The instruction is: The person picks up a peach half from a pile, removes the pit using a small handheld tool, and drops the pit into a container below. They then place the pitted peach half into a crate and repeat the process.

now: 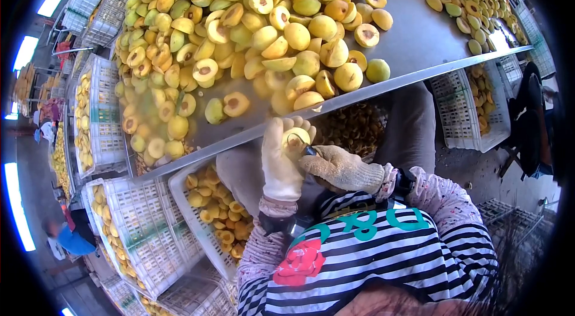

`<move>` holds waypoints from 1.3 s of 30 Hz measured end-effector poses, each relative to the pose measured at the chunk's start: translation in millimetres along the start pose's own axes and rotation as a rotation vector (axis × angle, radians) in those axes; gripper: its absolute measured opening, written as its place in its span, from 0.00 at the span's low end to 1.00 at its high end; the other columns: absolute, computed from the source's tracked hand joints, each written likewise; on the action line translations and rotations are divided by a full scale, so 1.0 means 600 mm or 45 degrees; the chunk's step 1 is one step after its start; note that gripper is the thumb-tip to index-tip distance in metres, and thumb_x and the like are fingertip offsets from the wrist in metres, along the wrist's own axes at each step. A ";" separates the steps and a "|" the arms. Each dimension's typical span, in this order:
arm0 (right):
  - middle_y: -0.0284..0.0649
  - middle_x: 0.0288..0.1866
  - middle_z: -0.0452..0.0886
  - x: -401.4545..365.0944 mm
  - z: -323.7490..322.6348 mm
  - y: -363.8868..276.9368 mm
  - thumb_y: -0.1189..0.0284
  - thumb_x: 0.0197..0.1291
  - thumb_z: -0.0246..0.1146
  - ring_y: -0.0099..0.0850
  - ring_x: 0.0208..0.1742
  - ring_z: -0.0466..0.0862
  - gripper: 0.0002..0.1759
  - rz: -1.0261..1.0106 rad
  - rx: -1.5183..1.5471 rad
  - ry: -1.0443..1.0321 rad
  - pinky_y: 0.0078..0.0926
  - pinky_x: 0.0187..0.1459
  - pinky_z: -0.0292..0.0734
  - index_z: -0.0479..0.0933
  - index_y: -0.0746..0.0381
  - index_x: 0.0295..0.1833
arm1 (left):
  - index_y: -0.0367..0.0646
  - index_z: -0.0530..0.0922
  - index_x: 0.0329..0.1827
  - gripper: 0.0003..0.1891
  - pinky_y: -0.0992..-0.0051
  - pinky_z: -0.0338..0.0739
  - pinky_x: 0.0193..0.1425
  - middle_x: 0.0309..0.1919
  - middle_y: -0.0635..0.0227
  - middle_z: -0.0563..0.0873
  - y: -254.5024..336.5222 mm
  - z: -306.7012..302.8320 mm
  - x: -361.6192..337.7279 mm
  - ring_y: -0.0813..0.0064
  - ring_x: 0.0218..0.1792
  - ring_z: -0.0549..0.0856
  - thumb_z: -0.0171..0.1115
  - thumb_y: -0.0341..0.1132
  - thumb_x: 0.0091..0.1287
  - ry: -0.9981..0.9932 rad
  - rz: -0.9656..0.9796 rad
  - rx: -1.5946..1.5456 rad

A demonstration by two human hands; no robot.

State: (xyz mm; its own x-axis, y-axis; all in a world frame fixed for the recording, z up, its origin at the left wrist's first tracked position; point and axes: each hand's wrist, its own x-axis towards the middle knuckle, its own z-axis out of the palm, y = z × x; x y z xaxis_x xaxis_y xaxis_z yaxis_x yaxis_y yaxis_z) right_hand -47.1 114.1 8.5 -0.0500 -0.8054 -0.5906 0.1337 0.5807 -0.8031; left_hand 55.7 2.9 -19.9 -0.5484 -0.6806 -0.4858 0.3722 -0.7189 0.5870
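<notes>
My left hand (281, 160), in a pale glove, is closed around a yellow peach half (297, 134) with its cut face up. My right hand (342, 167), in a beige knit glove, grips a small pitting tool by its dark handle (309, 150). The tool's tip meets the cut face; glove and fruit partly hide it. Both hands are above my lap, just in front of the metal table's edge (383, 85). Many peach halves (239, 35) are heaped on that table, several still with brown pits.
A white crate (179, 196) of peach halves stands at my left, beside more stacked crates (141, 232). Dark pits (350, 127) lie in a heap below the table edge, between my knees. Another crate (458, 109) is at the right. A person in blue (75, 238) is at the far left.
</notes>
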 end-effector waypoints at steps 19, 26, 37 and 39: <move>0.35 0.27 0.78 -0.012 -0.035 0.056 0.49 0.73 0.59 0.27 0.30 0.78 0.24 -0.376 0.243 -0.315 0.27 0.35 0.73 0.80 0.61 0.42 | 0.35 0.73 0.71 0.22 0.72 0.81 0.54 0.43 0.60 0.88 -0.009 0.070 -0.039 0.71 0.45 0.86 0.52 0.38 0.78 -0.554 0.459 0.468; 0.28 0.20 0.68 -0.036 -0.027 0.055 0.52 0.78 0.49 0.21 0.16 0.64 0.23 -0.172 0.671 -0.567 0.21 0.18 0.60 0.70 0.57 0.35 | 0.32 0.78 0.65 0.20 0.67 0.82 0.51 0.36 0.56 0.89 -0.008 0.063 -0.027 0.63 0.40 0.87 0.53 0.30 0.73 -0.719 0.429 0.282; 0.24 0.18 0.63 -0.003 -0.003 0.072 0.41 0.71 0.57 0.16 0.15 0.61 0.27 -0.125 0.971 -1.167 0.16 0.15 0.55 0.68 0.54 0.35 | 0.28 0.83 0.52 0.17 0.63 0.82 0.41 0.26 0.58 0.85 0.019 0.032 -0.007 0.58 0.31 0.85 0.52 0.30 0.68 -1.070 -0.317 -0.024; 0.26 0.18 0.65 -0.013 -0.006 0.033 0.45 0.63 0.69 0.16 0.15 0.62 0.28 -0.039 0.831 -1.044 0.14 0.14 0.54 0.71 0.59 0.33 | 0.30 0.80 0.59 0.18 0.63 0.81 0.43 0.25 0.62 0.83 -0.006 0.026 0.001 0.60 0.31 0.84 0.52 0.34 0.74 -1.121 -0.511 -0.384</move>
State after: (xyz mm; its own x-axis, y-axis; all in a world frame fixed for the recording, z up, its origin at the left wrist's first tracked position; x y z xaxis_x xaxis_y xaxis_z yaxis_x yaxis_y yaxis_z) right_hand -47.8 132.2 -2.9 0.5911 -0.7942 -0.1407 0.6640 0.5782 -0.4741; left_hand 42.2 7.2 -11.9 -0.9864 -0.1221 0.1102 0.1455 -0.9603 0.2382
